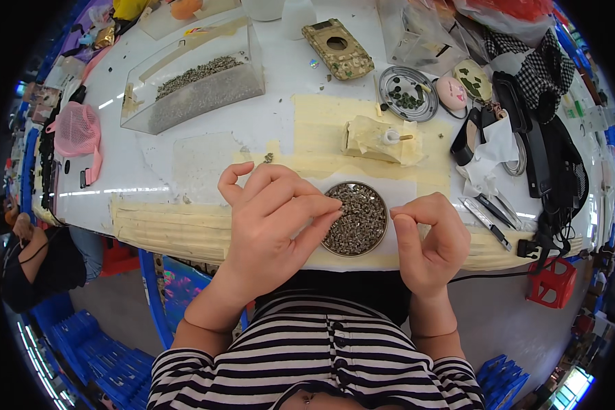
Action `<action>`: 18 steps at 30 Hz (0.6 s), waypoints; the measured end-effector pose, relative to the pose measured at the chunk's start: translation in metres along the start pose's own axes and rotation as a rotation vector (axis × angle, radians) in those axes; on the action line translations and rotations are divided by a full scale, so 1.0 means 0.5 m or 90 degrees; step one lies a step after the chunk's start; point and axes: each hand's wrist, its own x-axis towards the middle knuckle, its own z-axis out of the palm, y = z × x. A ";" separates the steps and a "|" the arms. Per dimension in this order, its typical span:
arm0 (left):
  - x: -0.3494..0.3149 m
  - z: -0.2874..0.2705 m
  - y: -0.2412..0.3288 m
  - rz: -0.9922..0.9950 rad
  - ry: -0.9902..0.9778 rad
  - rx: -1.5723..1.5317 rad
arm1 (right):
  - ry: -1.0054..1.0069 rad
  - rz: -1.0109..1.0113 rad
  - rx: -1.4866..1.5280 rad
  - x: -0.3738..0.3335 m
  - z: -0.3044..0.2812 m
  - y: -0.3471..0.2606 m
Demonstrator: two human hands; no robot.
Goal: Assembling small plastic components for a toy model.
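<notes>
A round metal dish [387, 239] full of small grey-brown parts [355, 220] stands at the table's near edge, right in front of me. My left hand [273, 222] is at the dish's left side, thumb and forefinger pinched over its rim. Whatever lies between those fingertips is too small to make out. Across from it my right hand [432, 239] is closed in a pinch just off the dish's right rim, and its fingertips hide what they hold, if anything. A few similar parts [268, 158] lie loose beyond my left hand.
Beyond the dish is a tape-covered block [376, 140] with a small white pot. Farther back are a camouflage model tank hull [337, 48], a clear bin [253, 78] and a dish of green pieces [383, 89]. A knife [486, 223] and tweezers [495, 210] lie right.
</notes>
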 end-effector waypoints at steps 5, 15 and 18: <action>0.002 0.005 0.002 -0.001 -0.010 -0.005 | -0.015 -0.007 -0.015 0.001 0.007 -0.003; -0.002 0.011 0.003 -0.005 -0.032 -0.067 | -0.115 -0.082 -0.044 0.008 0.003 -0.002; -0.003 0.017 0.005 -0.013 -0.005 -0.109 | -0.125 -0.092 -0.054 0.007 0.004 -0.003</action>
